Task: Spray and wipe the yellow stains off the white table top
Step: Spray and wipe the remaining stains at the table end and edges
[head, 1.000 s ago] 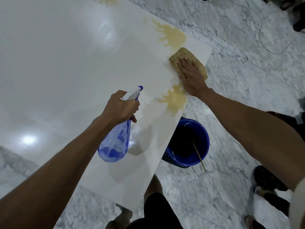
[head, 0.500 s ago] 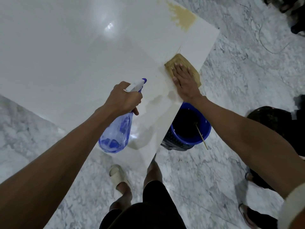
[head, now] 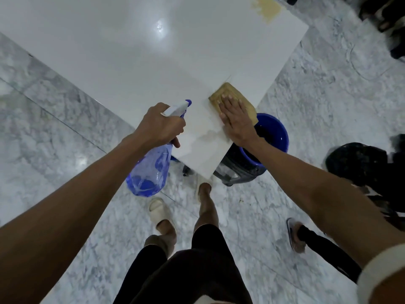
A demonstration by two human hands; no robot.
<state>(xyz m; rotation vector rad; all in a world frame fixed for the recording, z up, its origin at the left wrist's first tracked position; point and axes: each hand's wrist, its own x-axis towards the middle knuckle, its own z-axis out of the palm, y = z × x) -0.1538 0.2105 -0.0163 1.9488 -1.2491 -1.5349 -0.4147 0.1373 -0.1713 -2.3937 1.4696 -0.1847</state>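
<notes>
1. Head view: the white table [head: 135, 62] is filling the upper half of the picture, its near corner pointing toward the person's legs, with a marble floor [head: 54, 119] lying around it.
2. The left hand [head: 161, 126] is gripping the neck of a blue spray bottle [head: 151, 172], fingers curled round it under the white trigger head, whose nozzle is pointing toward the table. The bottle body is hanging down past the table's near-left edge, a little blue liquid sitting in its bottom.
3. The right hand [head: 235, 119] is lying flat, fingers straight and together, pressing a yellow-brown cloth [head: 228, 93] onto the table just beside the right edge, near the corner. The cloth is showing beyond the fingertips and along the hand's right side.
4. A faint wet smear [head: 210, 134] is showing on the table surface just below that hand.
5. A yellow stain [head: 266, 7] is sitting on the table at the far right corner, well apart from the cloth, at the top of the picture.
6. A blue bucket [head: 278, 132] is standing on the floor just beside the table's right edge, partly hidden by the right forearm.
7. The person's legs in dark shorts and pale slippers [head: 158, 212] are standing below the corner; another person's foot [head: 294, 234] is showing at the right.
</notes>
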